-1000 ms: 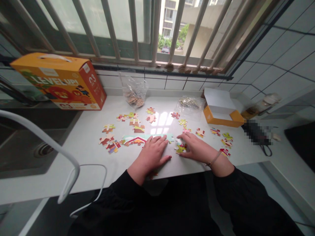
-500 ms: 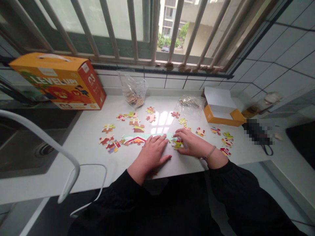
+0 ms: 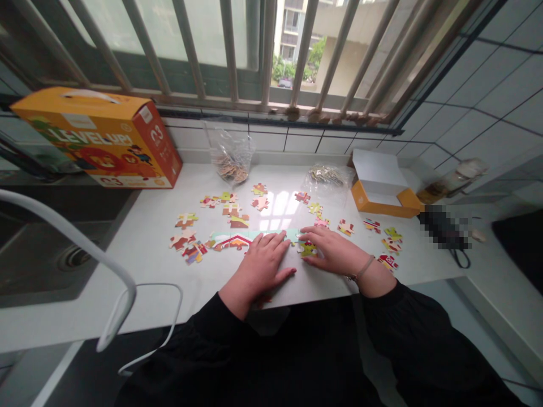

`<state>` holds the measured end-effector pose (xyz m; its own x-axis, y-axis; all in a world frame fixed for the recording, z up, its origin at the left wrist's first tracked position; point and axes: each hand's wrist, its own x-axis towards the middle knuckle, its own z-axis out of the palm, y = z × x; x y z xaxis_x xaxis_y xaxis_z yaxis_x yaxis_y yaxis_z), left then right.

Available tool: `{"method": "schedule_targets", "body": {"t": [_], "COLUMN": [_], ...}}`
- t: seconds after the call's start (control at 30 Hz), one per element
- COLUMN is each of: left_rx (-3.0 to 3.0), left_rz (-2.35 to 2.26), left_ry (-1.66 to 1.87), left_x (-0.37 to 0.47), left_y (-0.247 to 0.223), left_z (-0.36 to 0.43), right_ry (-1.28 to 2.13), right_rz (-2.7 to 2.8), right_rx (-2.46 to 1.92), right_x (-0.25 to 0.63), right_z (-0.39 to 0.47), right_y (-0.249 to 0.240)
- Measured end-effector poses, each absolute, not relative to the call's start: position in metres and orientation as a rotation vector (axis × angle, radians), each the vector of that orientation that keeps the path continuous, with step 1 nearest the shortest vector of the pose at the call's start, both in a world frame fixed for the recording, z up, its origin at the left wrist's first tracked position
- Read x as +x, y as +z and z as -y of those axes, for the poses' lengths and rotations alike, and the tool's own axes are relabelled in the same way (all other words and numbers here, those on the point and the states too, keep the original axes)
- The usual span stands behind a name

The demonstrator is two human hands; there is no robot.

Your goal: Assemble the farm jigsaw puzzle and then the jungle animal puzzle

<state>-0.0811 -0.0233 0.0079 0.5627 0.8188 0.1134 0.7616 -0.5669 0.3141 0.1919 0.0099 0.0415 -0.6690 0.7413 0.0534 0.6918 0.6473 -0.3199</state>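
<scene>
1. Yellow-green, flat jigsaw piece lies at the right end of the pale-green-topped puzzle strip, on the glossy white counter!
2. Right hand spans it: fingers curved and half spread, thumb by the near edge; whether they grip it, one cannot tell.
3. Left hand lies palm-down across the strip, fingers extended, thumb wide, clasping nothing visible.
4. Far left, a big orange cardboard carton!
</scene>
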Motion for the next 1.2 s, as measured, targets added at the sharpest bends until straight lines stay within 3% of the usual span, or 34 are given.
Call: {"method": "schedule_targets", "body": {"t": [0.5,1.2], "left_rx": [2.566,2.505], "left_rz": [-1.317,-1.325], "left_ry": [0.334,0.497], "left_x": [-0.08,-0.085], "left_y": [0.01,-0.001], "left_z": [0.024,0.021], "right_ry": [0.05,0.094], "right_rz": [2.679,2.658], "right_rx": [-1.489,-1.402], "right_x": [0.17,0.161], "right_z": [0.019,0.011], "right_y": [0.015,0.006]}}
